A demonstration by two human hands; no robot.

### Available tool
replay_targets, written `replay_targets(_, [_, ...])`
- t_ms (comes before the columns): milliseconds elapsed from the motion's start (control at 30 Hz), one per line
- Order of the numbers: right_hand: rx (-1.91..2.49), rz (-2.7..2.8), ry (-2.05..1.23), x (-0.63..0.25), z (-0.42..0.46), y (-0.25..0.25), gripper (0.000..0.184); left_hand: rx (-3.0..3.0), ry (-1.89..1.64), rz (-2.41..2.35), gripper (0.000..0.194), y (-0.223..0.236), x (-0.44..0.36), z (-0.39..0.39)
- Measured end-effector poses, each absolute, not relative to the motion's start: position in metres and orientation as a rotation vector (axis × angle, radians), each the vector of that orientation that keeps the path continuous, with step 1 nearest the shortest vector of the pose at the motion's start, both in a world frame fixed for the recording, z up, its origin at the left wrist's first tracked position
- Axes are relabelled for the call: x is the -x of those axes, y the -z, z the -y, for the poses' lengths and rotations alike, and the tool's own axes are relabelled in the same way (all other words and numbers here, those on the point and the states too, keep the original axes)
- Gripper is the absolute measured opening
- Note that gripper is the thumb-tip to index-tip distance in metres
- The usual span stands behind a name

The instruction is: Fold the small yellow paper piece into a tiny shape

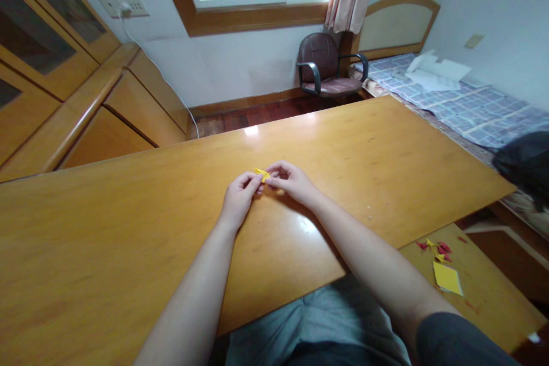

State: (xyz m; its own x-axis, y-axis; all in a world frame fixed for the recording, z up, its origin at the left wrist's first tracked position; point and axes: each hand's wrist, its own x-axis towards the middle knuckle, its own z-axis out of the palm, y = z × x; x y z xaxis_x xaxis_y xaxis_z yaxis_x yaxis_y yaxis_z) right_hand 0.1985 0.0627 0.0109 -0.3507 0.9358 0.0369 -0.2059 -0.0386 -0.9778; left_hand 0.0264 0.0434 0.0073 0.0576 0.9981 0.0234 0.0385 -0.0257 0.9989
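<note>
Between my two hands, just above the wooden desk [141, 223], is a small piece of folded yellow paper [262, 174] with a pointed tip toward the left. My left hand [241, 197] pinches its near left side between thumb and fingers. From the right, my right hand [291, 180] grips the other edge, thumb in front and fingers curled behind. The fingers cover part of the paper, so its full shape is hidden.
On a lower surface at the right lie a stack of yellow paper squares [447, 278] and several small red and yellow folded pieces [444, 250]. Beyond the desk stand a brown armchair [321, 63] and a bed [463, 106]. A wooden cabinet [124, 108] is at the left.
</note>
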Motion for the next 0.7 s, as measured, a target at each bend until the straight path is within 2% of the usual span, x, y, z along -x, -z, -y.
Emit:
replay_targets(533, [0.855, 1.34, -1.485, -0.2012, -0.0643, -0.0079, 0.037, -1.288, -1.148, -1.191, 0.03, -0.0082, -0.0259, -0.044])
replay_targets(700, [0.877, 1.442, -1.408, -0.2021, -0.0645, -0.0078, 0.031, -1.29, -1.145, -1.183, 0.032, -0.0075, -0.0252, -0.0443])
